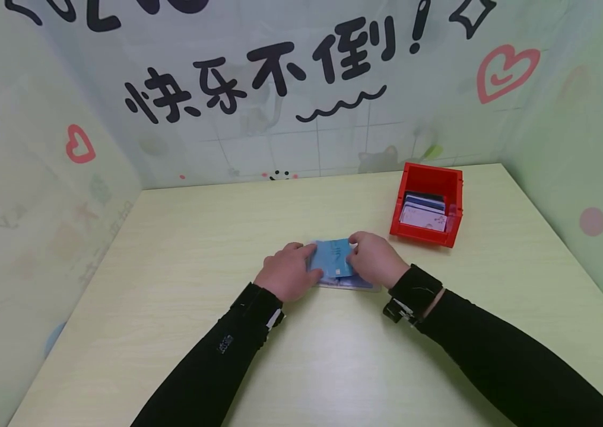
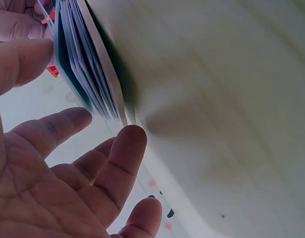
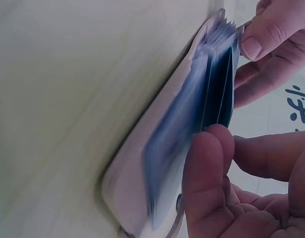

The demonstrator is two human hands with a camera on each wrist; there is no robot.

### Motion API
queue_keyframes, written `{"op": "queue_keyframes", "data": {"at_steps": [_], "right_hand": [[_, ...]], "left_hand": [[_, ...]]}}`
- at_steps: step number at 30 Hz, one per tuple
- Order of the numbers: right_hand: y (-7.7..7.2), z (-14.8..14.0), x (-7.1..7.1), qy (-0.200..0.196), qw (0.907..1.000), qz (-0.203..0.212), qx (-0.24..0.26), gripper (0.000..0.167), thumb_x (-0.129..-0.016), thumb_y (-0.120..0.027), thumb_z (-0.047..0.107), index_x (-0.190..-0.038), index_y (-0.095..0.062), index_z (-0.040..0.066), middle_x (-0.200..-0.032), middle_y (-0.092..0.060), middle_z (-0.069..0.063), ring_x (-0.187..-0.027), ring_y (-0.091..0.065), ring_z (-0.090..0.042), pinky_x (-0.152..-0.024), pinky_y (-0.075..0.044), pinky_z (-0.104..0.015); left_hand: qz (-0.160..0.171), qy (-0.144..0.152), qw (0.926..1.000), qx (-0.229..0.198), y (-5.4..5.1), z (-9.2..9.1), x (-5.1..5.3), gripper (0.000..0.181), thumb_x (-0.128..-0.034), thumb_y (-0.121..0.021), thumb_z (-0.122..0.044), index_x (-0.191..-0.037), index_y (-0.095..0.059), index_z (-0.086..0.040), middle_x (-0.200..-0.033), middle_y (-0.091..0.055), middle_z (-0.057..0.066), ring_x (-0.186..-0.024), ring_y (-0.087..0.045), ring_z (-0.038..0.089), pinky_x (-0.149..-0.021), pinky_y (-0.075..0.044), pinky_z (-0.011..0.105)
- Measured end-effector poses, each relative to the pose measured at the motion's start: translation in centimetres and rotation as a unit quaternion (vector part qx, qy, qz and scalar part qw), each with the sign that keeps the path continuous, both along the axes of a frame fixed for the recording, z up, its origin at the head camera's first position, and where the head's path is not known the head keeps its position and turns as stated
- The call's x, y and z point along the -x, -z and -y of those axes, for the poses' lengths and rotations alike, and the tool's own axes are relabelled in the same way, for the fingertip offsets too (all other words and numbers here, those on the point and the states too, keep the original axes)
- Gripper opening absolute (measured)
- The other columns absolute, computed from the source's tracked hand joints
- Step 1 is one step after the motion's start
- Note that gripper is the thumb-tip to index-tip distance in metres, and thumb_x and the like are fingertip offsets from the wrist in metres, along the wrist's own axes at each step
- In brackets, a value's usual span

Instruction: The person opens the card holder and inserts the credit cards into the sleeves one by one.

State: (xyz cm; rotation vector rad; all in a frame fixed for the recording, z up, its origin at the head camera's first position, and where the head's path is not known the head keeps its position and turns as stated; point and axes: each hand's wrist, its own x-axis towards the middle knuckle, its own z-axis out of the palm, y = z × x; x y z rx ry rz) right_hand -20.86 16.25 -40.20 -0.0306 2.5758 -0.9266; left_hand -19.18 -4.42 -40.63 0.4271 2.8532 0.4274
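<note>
A card holder, a booklet of clear sleeves between pale covers, lies open on the table before me. A light blue card shows on its top page. My left hand rests at the holder's left side, its thumb on the page edge and its fingers loosely extended, as the left wrist view shows. On the right side my right hand pinches the edge of the blue card between thumb and fingers. Stacked sleeves fan apart beneath it in the right wrist view. Whether the card is still inside its sleeve, I cannot tell.
A red bin stands at the back right, beyond my right hand. Several cards stand upright in it. The pale wooden table meets a printed backdrop behind and side panels left and right.
</note>
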Motion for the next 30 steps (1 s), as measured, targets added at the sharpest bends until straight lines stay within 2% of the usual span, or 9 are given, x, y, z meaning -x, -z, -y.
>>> {"op": "queue_keyframes", "data": {"at_steps": [10, 17, 30], "right_hand": [[0.3, 0.9, -0.5, -0.038, 0.9981, -0.038, -0.029, 0.052, -0.107, -0.059, 0.021, -0.153, -0.05, 0.0, -0.135, -0.067, -0.016, -0.115, -0.062, -0.03, -0.113, -0.051, -0.05], [0.7, 1.2, -0.8, -0.074, 0.9916, -0.085, -0.063, 0.044, -0.104, -0.065, 0.019, -0.143, -0.062, -0.001, -0.136, -0.069, -0.016, -0.119, -0.065, -0.031, -0.113, -0.051, -0.049], [0.2, 1.0, -1.2, -0.082, 0.9918, -0.087, -0.044, 0.04, -0.104, -0.064, 0.019, -0.14, -0.066, 0.0, -0.139, -0.069, -0.016, -0.122, -0.065, -0.033, -0.112, -0.051, -0.051]], "left_hand": [[0.005, 0.005, 1.0, 0.002, 0.0, 0.2, 0.1, 0.066, -0.1041, -0.061, -0.048, -0.161, -0.045, -0.019, -0.159, -0.051, 0.015, -0.14, -0.057, 0.038, -0.107, -0.047, 0.06], [0.009, 0.008, 0.9999, -0.001, 0.2, 0.3, 0.1, 0.066, -0.1048, -0.06, -0.048, -0.162, -0.044, -0.018, -0.16, -0.049, 0.015, -0.144, -0.053, 0.036, -0.112, -0.044, 0.063], [0.01, 0.02, 0.9998, -0.001, 0.1, 0.4, 0.2, 0.067, -0.1053, -0.059, -0.048, -0.162, -0.044, -0.015, -0.16, -0.051, 0.014, -0.147, -0.05, 0.032, -0.116, -0.043, 0.06]]}}
